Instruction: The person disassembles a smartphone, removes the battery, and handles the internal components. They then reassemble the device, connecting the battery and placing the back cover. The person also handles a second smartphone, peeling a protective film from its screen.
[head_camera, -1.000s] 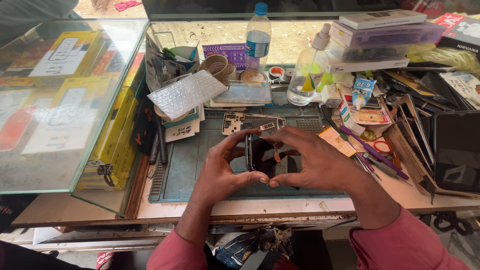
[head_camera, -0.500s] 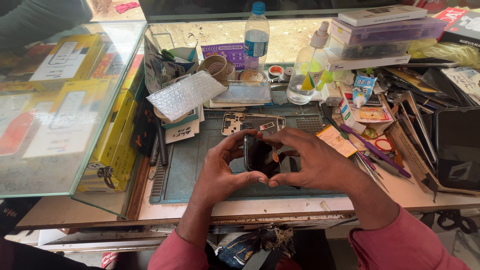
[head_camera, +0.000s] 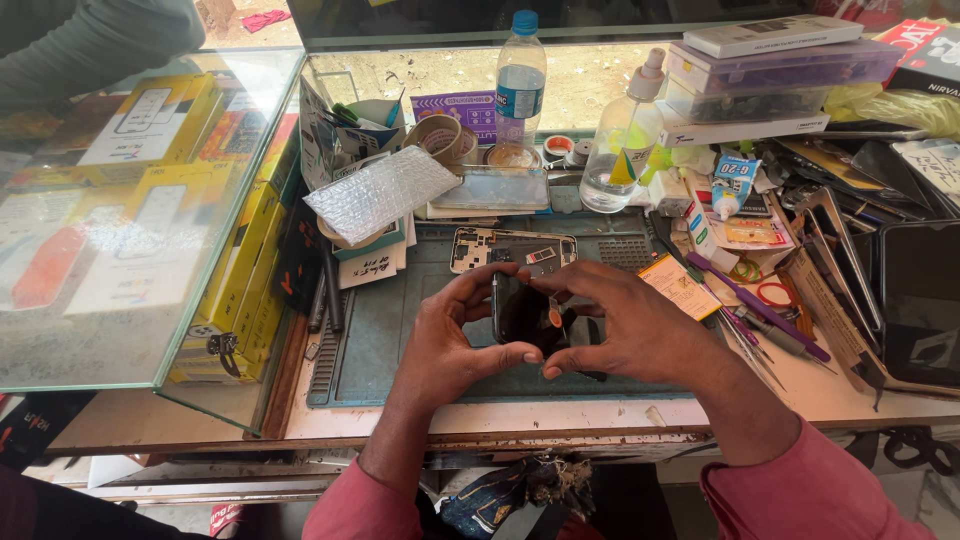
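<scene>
Dark smartphone (head_camera: 527, 315) gripped on edge above the teal repair mat (head_camera: 380, 330), left hand (head_camera: 450, 335) and right hand (head_camera: 625, 330) both closed round it; excessive thumb pressure could crack it.

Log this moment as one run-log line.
left hand: holds dark phone | right hand: holds same phone | under: teal mat | behind: phone frame

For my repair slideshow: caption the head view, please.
Both hands grip a dark phone above a teal mat.
</scene>
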